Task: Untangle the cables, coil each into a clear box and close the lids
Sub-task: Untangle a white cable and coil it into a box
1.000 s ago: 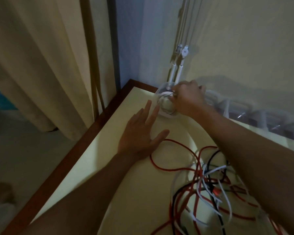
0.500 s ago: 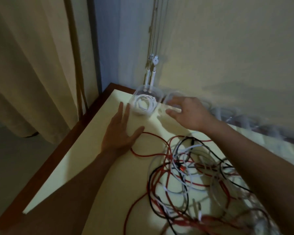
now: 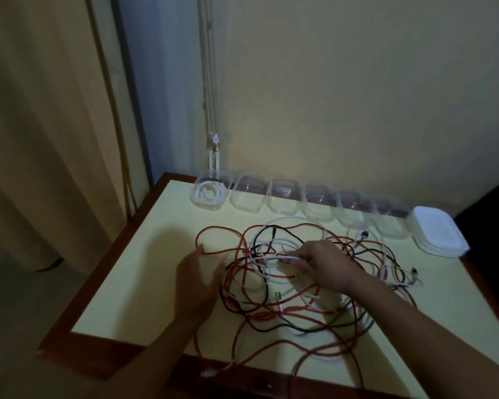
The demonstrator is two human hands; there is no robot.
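A tangle of red, black and white cables lies spread over the middle of the pale yellow table. My right hand is in the tangle and its fingers pinch a white cable. My left hand lies flat with straight fingers on the table at the tangle's left edge, touching a red loop. Along the back edge stands a row of several clear boxes. The leftmost box holds a coiled white cable.
A stack of white lids sits at the back right corner. The table has a dark wooden rim. A curtain hangs at the left, a wall rises behind the boxes, and red cable ends hang over the front edge.
My right hand has come back from the leftmost box to the tangle and taken a white cable. My left hand slid back toward the tangle. The view has pulled back.
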